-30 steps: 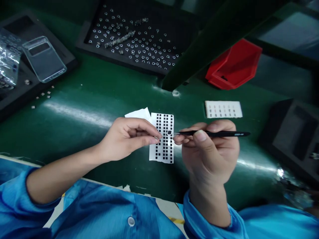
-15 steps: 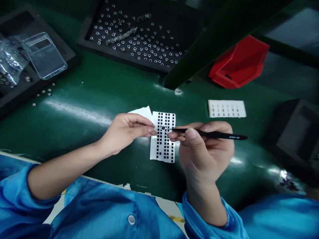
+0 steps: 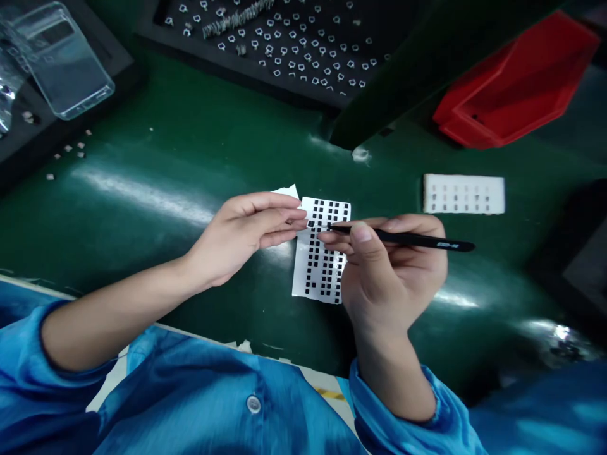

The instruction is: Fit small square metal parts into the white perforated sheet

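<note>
My right hand [image 3: 391, 272] holds black tweezers [image 3: 417, 241] in a pinch, their tip pointing left over a white sheet [image 3: 301, 278] with rows of small black squares. One black square piece [image 3: 311, 224] is at the tweezer tip, close to the fingertips of my left hand [image 3: 246, 237]. The fingers of my left hand are bent toward the sheet's upper left; whether they grip something tiny is hidden. Behind them, a second white paper piece [image 3: 288, 190] shows partly.
A black tray [image 3: 199, 54] with many small metal frames lies at the top. A red bin [image 3: 516, 88] and a white block [image 3: 465, 193] are on the right. At the upper left, a clear case [image 3: 66, 63] rests on a dark tray [image 3: 114, 76].
The view has shifted, so the red bin and white block appear farther right. My left fingers have straightened somewhat and spread near the tweezer tip. The tweezers stay in my right hand.
</note>
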Demonstrator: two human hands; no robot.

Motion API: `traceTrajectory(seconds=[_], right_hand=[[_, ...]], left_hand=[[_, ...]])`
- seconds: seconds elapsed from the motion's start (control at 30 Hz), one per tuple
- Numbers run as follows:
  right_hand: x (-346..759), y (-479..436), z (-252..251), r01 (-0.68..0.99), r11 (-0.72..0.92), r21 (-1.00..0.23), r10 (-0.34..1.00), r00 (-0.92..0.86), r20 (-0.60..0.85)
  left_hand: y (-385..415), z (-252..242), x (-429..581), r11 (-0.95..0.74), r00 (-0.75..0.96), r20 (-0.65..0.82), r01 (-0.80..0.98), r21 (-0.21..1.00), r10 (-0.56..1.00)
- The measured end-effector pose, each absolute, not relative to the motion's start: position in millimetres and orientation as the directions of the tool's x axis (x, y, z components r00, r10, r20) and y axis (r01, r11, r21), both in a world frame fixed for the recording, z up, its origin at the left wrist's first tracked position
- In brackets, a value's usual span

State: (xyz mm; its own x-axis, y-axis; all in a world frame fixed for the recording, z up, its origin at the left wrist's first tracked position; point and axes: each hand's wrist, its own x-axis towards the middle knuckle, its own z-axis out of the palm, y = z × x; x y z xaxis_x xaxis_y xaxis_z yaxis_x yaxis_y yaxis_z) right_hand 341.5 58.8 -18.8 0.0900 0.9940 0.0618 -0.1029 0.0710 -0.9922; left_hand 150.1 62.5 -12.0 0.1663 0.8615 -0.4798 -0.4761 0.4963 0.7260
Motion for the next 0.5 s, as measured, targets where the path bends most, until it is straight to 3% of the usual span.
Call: traceTrajectory(seconds=[0.5], right_hand=[[343.7, 54.1, -11.8, -0.123, 0.072, -0.99, 0.994, 0.088, 0.061]], left_hand=[[59.4, -19.9, 150.0, 0.394, 0.156, -0.363, -0.323, 0.86, 0.919]])
